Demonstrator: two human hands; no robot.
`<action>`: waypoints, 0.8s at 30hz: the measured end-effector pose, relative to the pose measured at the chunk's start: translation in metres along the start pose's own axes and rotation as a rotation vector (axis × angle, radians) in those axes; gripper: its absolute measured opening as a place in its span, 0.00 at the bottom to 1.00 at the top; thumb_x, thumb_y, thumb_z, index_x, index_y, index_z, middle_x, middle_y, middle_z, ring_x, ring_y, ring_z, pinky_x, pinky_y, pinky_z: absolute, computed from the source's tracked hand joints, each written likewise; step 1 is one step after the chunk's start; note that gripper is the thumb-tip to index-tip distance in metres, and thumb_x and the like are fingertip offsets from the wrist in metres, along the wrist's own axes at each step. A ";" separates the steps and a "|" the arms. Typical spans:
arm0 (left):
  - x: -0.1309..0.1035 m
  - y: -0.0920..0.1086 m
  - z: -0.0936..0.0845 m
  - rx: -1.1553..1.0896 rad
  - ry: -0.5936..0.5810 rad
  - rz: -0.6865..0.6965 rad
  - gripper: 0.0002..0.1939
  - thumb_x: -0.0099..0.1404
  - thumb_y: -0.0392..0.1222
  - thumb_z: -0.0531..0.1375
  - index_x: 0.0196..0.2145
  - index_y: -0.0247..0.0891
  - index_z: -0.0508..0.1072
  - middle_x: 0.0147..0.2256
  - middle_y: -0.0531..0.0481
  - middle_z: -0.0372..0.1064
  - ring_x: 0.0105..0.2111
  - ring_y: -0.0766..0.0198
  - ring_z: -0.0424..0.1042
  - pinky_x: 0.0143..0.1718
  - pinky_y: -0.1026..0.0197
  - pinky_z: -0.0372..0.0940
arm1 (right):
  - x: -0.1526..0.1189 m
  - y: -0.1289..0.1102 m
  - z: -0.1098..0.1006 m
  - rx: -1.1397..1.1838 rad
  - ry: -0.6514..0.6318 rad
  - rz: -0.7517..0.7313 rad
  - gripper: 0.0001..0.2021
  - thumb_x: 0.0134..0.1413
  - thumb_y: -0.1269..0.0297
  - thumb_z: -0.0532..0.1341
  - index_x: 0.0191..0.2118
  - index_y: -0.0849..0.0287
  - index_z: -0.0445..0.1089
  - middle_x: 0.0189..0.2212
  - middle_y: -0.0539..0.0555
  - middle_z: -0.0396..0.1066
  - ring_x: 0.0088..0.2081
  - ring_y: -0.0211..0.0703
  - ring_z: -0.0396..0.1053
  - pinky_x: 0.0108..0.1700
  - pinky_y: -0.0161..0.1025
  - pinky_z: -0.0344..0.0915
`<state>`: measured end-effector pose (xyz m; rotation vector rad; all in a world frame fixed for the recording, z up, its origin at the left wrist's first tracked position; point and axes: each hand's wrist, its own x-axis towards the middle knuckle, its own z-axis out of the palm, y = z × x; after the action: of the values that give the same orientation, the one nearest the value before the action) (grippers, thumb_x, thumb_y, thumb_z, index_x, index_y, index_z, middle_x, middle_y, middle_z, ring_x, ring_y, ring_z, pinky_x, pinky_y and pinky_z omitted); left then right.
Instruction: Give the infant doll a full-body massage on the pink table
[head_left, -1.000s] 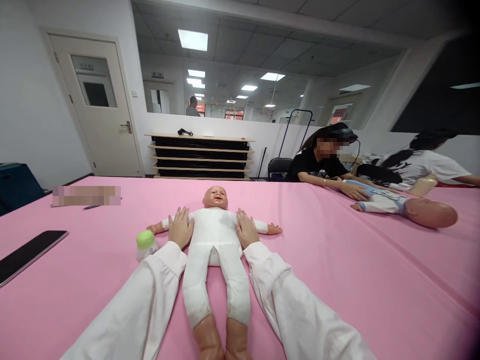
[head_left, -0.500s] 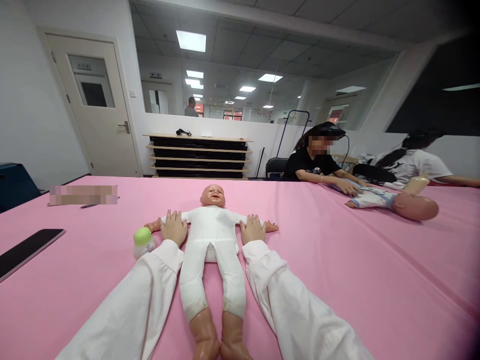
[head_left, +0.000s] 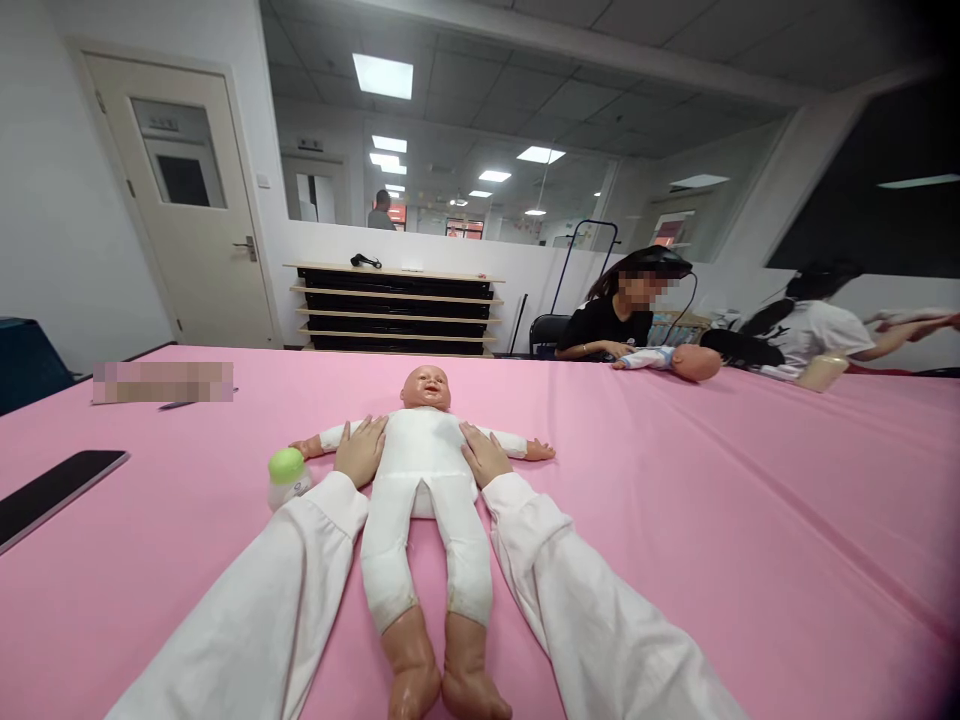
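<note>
A baby doll with a white cloth body lies on its back, arms spread out and feet toward me. My left hand is open and rests flat on the doll's upper arm, close to the shoulder on the left side. On the other side, my right hand lies open over the doll's upper arm beside the chest. The fingers of both hands are stretched out. Just left of my left wrist stands a small jar with a green lid, near the doll's hand.
Pink cloth covers the table. A dark phone lies at the left, with a blurred-out item behind it. Across the table a person handles another doll; a bottle stands near a second person.
Both my hands have slid inward along the doll's arms, from near the forearms to the shoulders. The co-worker's doll has moved left and back, toward that person.
</note>
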<state>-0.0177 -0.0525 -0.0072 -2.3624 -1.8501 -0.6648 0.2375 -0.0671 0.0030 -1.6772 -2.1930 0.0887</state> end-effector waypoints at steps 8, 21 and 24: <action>-0.004 -0.010 0.000 0.088 0.124 -0.294 0.26 0.59 0.32 0.46 0.55 0.35 0.61 0.58 0.44 0.57 0.61 0.54 0.47 0.59 0.39 0.35 | -0.004 0.012 0.001 -0.195 0.263 0.330 0.21 0.60 0.63 0.45 0.55 0.67 0.60 0.56 0.62 0.58 0.60 0.49 0.51 0.60 0.55 0.37; -0.004 -0.023 -0.005 0.073 0.329 -0.628 0.26 0.53 0.37 0.54 0.52 0.33 0.64 0.48 0.38 0.65 0.48 0.44 0.59 0.53 0.43 0.46 | -0.003 0.069 -0.020 -0.277 0.165 0.274 0.24 0.51 0.59 0.58 0.54 0.62 0.61 0.49 0.60 0.65 0.52 0.53 0.59 0.59 0.58 0.33; -0.005 -0.022 -0.004 0.113 0.313 -0.617 0.21 0.54 0.36 0.54 0.47 0.34 0.68 0.46 0.37 0.65 0.49 0.45 0.59 0.52 0.45 0.46 | -0.003 0.061 -0.018 -0.315 0.187 0.304 0.24 0.49 0.66 0.58 0.53 0.63 0.61 0.46 0.61 0.66 0.50 0.53 0.60 0.59 0.55 0.33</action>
<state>-0.0404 -0.0526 -0.0095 -1.4896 -2.3747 -0.8794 0.3003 -0.0555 0.0018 -2.0864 -1.8745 -0.3365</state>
